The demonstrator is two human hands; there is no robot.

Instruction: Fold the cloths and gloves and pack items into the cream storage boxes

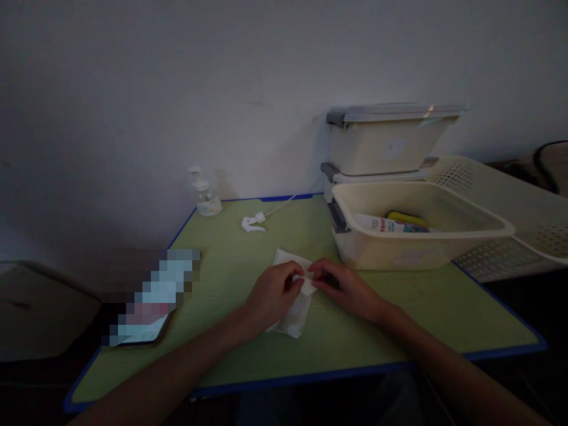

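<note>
A flat white packet, soft and slightly see-through, lies on the green table in front of me. My left hand has its thumb and fingers pinched on a small white flap over the packet's middle. From the other side, the fingertips of my right hand are closed at the right edge of that same flap. Both wrists come in low across the table's front edge. What the packet contains cannot be made out in the dim light.
A cream bin with a few items inside stands at right, before stacked lidded boxes and a white perforated basket. A white spray nozzle and a pump bottle are at the back. A phone lies left.
</note>
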